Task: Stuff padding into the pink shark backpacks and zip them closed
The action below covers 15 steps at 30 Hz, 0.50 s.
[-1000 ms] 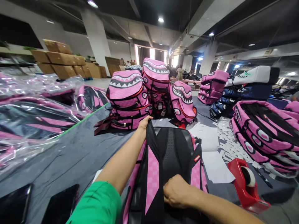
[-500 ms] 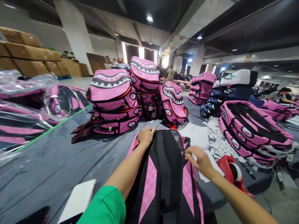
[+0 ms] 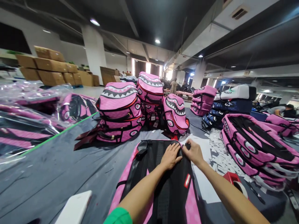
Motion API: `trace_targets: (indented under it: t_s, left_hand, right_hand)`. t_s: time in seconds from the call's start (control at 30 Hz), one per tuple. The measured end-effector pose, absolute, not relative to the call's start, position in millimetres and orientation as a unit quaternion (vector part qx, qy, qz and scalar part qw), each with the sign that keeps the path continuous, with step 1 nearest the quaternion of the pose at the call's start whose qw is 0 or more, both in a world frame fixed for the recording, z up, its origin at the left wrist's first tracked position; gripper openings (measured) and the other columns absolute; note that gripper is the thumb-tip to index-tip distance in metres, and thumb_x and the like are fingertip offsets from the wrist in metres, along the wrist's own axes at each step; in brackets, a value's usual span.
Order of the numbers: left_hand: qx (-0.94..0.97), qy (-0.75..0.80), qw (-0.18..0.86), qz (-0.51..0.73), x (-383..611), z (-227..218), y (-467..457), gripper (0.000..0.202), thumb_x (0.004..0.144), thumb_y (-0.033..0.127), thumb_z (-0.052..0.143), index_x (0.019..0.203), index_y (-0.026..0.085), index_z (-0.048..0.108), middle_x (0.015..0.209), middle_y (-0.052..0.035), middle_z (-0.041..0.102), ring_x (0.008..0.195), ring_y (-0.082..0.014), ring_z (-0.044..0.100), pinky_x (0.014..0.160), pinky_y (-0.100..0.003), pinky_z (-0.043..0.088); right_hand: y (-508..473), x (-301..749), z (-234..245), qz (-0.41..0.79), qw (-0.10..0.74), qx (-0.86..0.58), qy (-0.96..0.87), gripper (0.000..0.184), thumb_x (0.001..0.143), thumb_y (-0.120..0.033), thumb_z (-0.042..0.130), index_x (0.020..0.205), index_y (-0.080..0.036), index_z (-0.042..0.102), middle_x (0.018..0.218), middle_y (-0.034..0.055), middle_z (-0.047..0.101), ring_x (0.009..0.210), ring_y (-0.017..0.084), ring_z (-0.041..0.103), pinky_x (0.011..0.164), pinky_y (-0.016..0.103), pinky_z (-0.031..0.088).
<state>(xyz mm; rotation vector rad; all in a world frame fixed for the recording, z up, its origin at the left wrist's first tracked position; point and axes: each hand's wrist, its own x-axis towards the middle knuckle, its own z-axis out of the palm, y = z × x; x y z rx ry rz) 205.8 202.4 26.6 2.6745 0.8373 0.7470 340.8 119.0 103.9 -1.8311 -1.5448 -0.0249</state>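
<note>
A pink and black backpack [image 3: 161,183] lies back side up on the grey table in front of me, its straps uppermost. My left hand [image 3: 171,155] rests flat on the black mesh back panel near the top, fingers stretched out. My right hand [image 3: 192,151] is beside it at the upper right corner of the backpack, fingers curled around the top of the right shoulder strap.
Stacked pink shark-mouth backpacks [image 3: 121,112] stand ahead, more piles [image 3: 252,143] at right. Bagged backpacks in clear plastic [image 3: 28,121] lie at left. White paper sheets [image 3: 205,183], paper scraps, a red tape dispenser [image 3: 234,183] and a white phone [image 3: 74,210] sit nearby. Cardboard boxes [image 3: 46,65] far left.
My left hand slid from the backpack's top left edge to the middle of the back panel. My right hand came in from the right to the top right corner. The view tilted up.
</note>
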Motion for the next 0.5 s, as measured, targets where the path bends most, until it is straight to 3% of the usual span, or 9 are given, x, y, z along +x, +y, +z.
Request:
trace_targets:
  t_s: [0.1, 0.27, 0.4, 0.5]
  left_hand:
    - [0.905, 0.294, 0.152, 0.266, 205.5, 12.1, 205.6, 0.065, 0.093, 0.032, 0.055, 0.154, 0.027, 0.034, 0.163, -0.0086, 0.033, 0.151, -0.0267, 0.027, 0.125, -0.052, 0.022]
    - [0.898, 0.298, 0.185, 0.267, 198.1, 8.3, 211.1, 0.070, 0.091, 0.033, 0.060, 0.155, 0.030, 0.032, 0.165, -0.0063, 0.029, 0.152, -0.0278, 0.026, 0.124, -0.050, 0.023]
    - [0.895, 0.298, 0.195, 0.268, 198.2, 21.7, 210.1, 0.082, 0.085, 0.035, 0.069, 0.157, 0.026, 0.029, 0.165, -0.0127, 0.028, 0.150, -0.0342, 0.028, 0.121, -0.055, 0.025]
    - [0.908, 0.241, 0.186, 0.287, 209.6, 48.6, 201.3, 0.100, 0.075, 0.037, 0.080, 0.158, 0.024, 0.026, 0.164, -0.0152, 0.027, 0.151, -0.0360, 0.024, 0.121, -0.052, 0.026]
  right_hand:
    - [91.6, 322.3, 100.9, -0.073, 0.343, -0.638, -0.685, 0.017, 0.078, -0.033, 0.053, 0.086, -0.021, 0.062, 0.067, 0.0019, 0.066, 0.058, 0.017, 0.060, 0.061, 0.025, 0.043]
    - [60.1, 299.6, 103.9, -0.133, 0.394, -0.566, -0.712, 0.013, 0.085, -0.031, 0.052, 0.083, -0.021, 0.060, 0.066, 0.0002, 0.065, 0.052, 0.013, 0.058, 0.056, 0.022, 0.044]
    - [44.2, 298.6, 120.8, -0.127, 0.428, -0.555, -0.702, 0.011, 0.084, -0.032, 0.056, 0.081, -0.022, 0.059, 0.062, -0.0028, 0.061, 0.049, 0.011, 0.055, 0.053, 0.021, 0.044]
    - [39.2, 308.9, 136.3, -0.072, 0.424, -0.583, -0.689, 0.015, 0.083, -0.037, 0.058, 0.080, -0.022, 0.058, 0.060, -0.0038, 0.059, 0.049, 0.012, 0.056, 0.052, 0.022, 0.044]
